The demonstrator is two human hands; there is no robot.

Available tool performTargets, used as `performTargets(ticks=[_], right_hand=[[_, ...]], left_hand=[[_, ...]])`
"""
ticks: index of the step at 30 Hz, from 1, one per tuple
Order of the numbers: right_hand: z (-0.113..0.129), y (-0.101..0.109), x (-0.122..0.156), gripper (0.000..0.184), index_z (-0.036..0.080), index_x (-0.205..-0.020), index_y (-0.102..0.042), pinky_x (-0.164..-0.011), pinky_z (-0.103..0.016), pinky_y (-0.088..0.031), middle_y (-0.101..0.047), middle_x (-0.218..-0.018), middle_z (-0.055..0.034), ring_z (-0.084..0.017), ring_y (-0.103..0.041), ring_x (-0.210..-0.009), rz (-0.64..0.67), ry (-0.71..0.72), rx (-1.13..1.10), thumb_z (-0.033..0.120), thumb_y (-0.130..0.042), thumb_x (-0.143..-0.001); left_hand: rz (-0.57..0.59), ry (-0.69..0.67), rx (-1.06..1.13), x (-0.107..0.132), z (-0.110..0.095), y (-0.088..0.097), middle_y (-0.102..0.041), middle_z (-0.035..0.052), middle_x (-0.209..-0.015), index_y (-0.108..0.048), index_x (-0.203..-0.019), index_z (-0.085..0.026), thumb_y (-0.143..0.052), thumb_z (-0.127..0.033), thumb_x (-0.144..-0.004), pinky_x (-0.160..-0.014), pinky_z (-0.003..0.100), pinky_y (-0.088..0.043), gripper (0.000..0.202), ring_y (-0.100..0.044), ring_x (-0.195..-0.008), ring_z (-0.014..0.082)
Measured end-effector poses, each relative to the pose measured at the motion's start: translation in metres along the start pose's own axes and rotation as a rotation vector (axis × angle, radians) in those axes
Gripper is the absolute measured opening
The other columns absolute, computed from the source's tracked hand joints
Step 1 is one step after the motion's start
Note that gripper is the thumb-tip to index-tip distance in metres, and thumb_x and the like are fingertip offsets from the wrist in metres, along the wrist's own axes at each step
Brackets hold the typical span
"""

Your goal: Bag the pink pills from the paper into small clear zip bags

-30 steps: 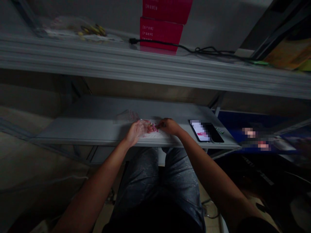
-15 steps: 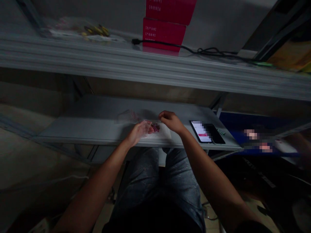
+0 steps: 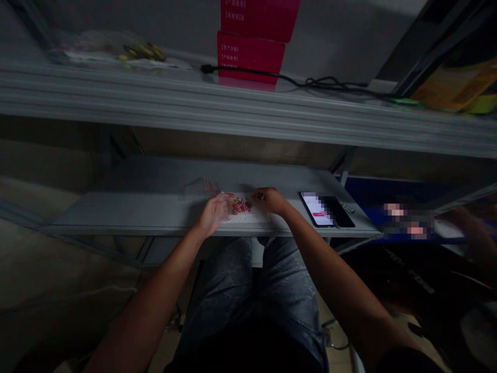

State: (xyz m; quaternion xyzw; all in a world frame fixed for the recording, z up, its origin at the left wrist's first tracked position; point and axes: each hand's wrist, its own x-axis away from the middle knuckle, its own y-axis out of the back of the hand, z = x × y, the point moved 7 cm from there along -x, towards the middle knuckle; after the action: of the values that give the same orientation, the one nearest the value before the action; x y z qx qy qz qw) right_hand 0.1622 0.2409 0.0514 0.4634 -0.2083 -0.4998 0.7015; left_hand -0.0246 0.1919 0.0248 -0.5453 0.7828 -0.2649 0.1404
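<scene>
Left hand and right hand are held just apart beside a small pink beaded cluster on a grey metal shelf; no grip can be made out.

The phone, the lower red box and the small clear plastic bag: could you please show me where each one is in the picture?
Phone [image 3: 319, 209]: head view, on its lit screen.
Lower red box [image 3: 250, 54]: head view, on its front face.
Clear plastic bag [image 3: 200, 187]: head view, on its far end.
</scene>
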Motion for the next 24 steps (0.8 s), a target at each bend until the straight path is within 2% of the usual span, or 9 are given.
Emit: performTargets(ticks=[3,6,12,14,18,19,22,24], right_hand=[[-0.007,-0.014,0.003,0.018,0.018,-0.100,-0.077,-0.069,-0.024,-0.044,-0.077,-0.092,-0.0058,-0.017,-0.066,-0.077,0.081,-0.010,0.018,0.020,-0.064,-0.087],[-0.002,-0.018,0.003,0.022,0.019,-0.105,-0.076,-0.070,-0.024,-0.044,-0.076,-0.094,-0.0054,-0.017,-0.066,-0.078,0.068,0.011,0.026,0.019,-0.065,-0.086],[-0.003,-0.018,-0.002,0.017,0.017,-0.095,-0.076,-0.070,-0.024,-0.044,-0.076,-0.092,-0.0071,-0.017,-0.066,-0.079,0.104,-0.015,0.055,0.014,-0.064,-0.083],[-0.002,-0.009,-0.004,0.015,0.016,-0.092,-0.075,-0.070,-0.024,-0.045,-0.076,-0.092,-0.0075,-0.017,-0.066,-0.078,0.048,-0.030,-0.006,0.015,-0.063,-0.084],[0.022,0.017,-0.006,0.017,0.015,-0.092,-0.072,-0.072,-0.024,-0.048,-0.074,-0.089,-0.0056,-0.016,-0.066,-0.079,-0.172,0.033,-0.287,0.022,-0.057,-0.088],[0.033,0.021,-0.008,0.018,0.015,-0.093,-0.072,-0.072,-0.024,-0.048,-0.074,-0.089,-0.0052,-0.017,-0.067,-0.080,-0.180,0.071,-0.342,0.024,-0.057,-0.089],[0.061,0.023,-0.011,0.023,0.016,-0.096,-0.074,-0.072,-0.024,-0.049,-0.075,-0.091,-0.0048,-0.016,-0.067,-0.080,-0.098,0.176,-0.411,0.029,-0.056,-0.091],[0.065,0.024,-0.012,0.023,0.016,-0.098,-0.075,-0.073,-0.024,-0.048,-0.075,-0.093,-0.0053,-0.016,-0.067,-0.081,-0.093,0.194,-0.369,0.028,-0.056,-0.092]], left_hand=[[-0.013,0.004,0.006,-0.001,0.002,0.002,-0.074,0.0111,-0.085,-0.070,-0.097,-0.015,-0.045,-0.040,-0.091,-0.062,0.030,-0.050,0.036,-0.069,-0.075,0.0230],[-0.004,-0.001,-0.001,-0.001,0.002,0.001,-0.074,0.0108,-0.084,-0.070,-0.097,-0.015,-0.043,-0.039,-0.091,-0.063,0.030,-0.050,0.037,-0.069,-0.075,0.0226],[-0.014,-0.001,-0.015,-0.001,0.001,0.002,-0.074,0.0111,-0.085,-0.070,-0.098,-0.015,-0.045,-0.038,-0.090,-0.062,0.030,-0.050,0.035,-0.069,-0.075,0.0233],[0.001,0.002,-0.019,-0.002,0.003,0.003,-0.074,0.0110,-0.084,-0.070,-0.099,-0.015,-0.047,-0.040,-0.090,-0.061,0.030,-0.048,0.035,-0.069,-0.076,0.0237],[0.063,-0.009,-0.060,-0.003,0.009,0.004,-0.075,0.0116,-0.085,-0.071,-0.102,-0.014,-0.051,-0.042,-0.089,-0.068,0.031,-0.049,0.037,-0.069,-0.079,0.0244],[0.063,-0.006,-0.066,-0.004,0.011,0.006,-0.075,0.0119,-0.085,-0.072,-0.102,-0.014,-0.050,-0.042,-0.090,-0.070,0.031,-0.049,0.037,-0.069,-0.080,0.0245],[0.021,0.002,-0.058,-0.005,0.015,0.012,-0.076,0.0117,-0.087,-0.072,-0.100,-0.014,-0.049,-0.039,-0.090,-0.071,0.032,-0.049,0.036,-0.070,-0.079,0.0241],[0.030,-0.021,-0.059,-0.005,0.014,0.012,-0.076,0.0116,-0.088,-0.072,-0.102,-0.014,-0.048,-0.039,-0.090,-0.071,0.032,-0.049,0.037,-0.070,-0.079,0.0239]])
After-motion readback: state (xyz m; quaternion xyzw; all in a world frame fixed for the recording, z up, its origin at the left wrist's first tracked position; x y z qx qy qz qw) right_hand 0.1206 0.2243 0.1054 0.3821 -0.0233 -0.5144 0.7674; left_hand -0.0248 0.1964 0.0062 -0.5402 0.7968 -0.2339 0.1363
